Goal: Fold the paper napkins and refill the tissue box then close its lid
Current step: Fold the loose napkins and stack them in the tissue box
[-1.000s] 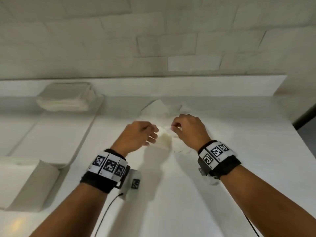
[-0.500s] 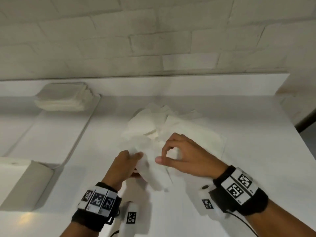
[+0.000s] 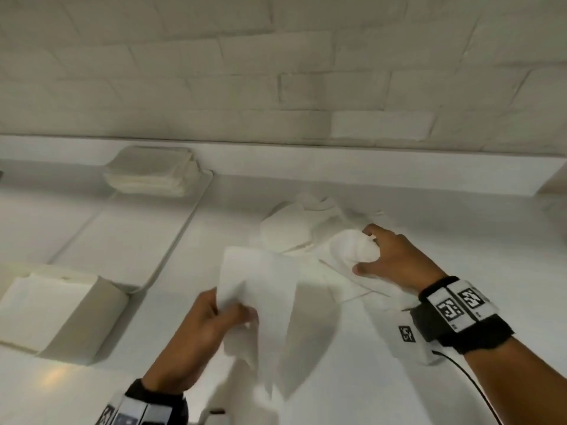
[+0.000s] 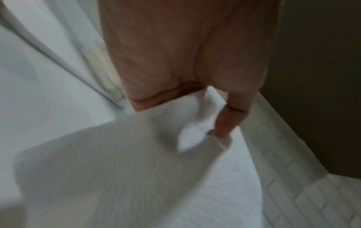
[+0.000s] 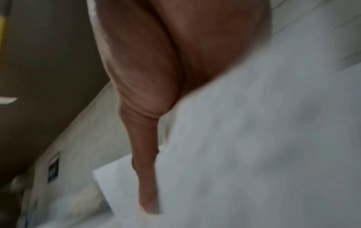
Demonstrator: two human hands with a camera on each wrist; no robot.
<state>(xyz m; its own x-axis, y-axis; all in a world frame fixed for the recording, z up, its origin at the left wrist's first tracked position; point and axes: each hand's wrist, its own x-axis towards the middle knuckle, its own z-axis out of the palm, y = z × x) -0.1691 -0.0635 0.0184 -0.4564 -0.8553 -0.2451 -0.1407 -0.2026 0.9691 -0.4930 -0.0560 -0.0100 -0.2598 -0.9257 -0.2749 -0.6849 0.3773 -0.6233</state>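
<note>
Presently: napkin, light, limp, tearable; left hand pinches its edge; right hand seemingly grips another crumpled napkin; take corners.

The desk is plain white across the lower frame, with a faint warm yellow glare at lower left. The napkin at centre is white; the left wrist view shows a fine embossed dot texture on it. The crumpled napkins above it are white too. The stack of folded napkins at upper left is off-white, as is the tissue box at left. The wall along the top shows cream-white bricks. The wristbands are black with white panels bearing black square codes.
</note>
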